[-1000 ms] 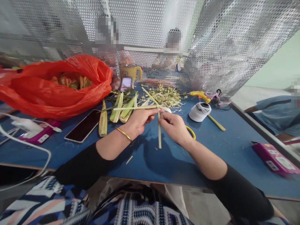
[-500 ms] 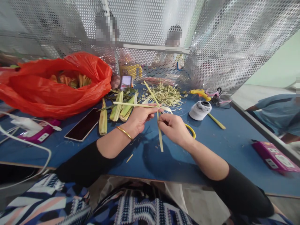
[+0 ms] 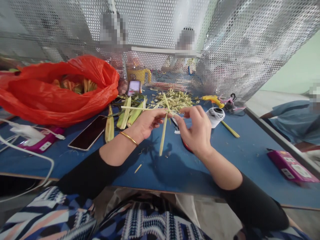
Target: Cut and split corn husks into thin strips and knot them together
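Several pale green strips (image 3: 163, 135), which look like corn husk, cross between my hands. My left hand (image 3: 147, 123), wearing a gold bangle, pinches them at the crossing; one strip stretches out to the left and another hangs toward me. My right hand (image 3: 196, 128) has its thumb at the crossing and its fingers bent above, with a strip running between them. Its exact grip is partly hidden. Under that hand, a red-edged round object shows on the table. Just behind it stands a white spool of thread (image 3: 215, 117).
Corn husk pieces (image 3: 125, 115) and a heap of shreds (image 3: 175, 100) lie behind my hands. Left are a phone (image 3: 88, 133), a red plastic bag (image 3: 82, 108) and a power strip (image 3: 43, 141). A yellow glue gun (image 3: 213, 100) and another power strip (image 3: 291, 166) lie right. Perforated mesh (image 3: 160, 33) rises behind.
My right hand has turned and lifted from its pinch on the hanging strip, its fingers now raised at the right of the crossing. The hanging strip has swung left. My left hand keeps its hold.
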The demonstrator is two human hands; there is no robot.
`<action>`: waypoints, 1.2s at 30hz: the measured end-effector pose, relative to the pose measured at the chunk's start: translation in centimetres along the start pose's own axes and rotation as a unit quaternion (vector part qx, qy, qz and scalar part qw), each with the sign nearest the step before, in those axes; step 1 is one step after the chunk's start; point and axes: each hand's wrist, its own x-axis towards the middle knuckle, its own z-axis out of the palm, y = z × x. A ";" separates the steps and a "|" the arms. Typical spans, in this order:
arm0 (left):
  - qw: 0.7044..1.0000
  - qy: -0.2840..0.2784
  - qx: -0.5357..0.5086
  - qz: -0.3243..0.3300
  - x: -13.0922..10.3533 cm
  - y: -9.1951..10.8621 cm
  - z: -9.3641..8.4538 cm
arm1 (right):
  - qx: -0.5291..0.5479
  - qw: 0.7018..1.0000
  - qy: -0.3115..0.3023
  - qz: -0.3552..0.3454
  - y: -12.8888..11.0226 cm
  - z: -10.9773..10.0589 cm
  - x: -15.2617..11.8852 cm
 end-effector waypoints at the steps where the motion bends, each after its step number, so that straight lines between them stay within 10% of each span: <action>1: 1.000 -0.002 0.002 -0.006 0.1 -0.1 0.0 | 0.000 1.000 0.002 0.017 0.3 0.0 0.2; 6: 0.998 0.011 0.054 0.030 0.3 -1.2 0.2 | 0.122 0.969 -0.168 0.132 1.6 1.3 0.6; 16: 0.994 0.023 0.093 0.057 0.1 -1.6 0.6 | 0.235 0.927 -0.253 0.145 2.6 1.4 0.8; 26: 0.983 -0.084 0.156 -0.041 -0.7 -1.0 0.6 | 0.411 0.839 -0.160 0.319 3.4 1.7 1.7; 36: 0.967 -0.099 0.232 -0.014 -0.5 -1.7 0.6 | 0.276 0.906 -0.147 0.287 3.3 2.2 1.3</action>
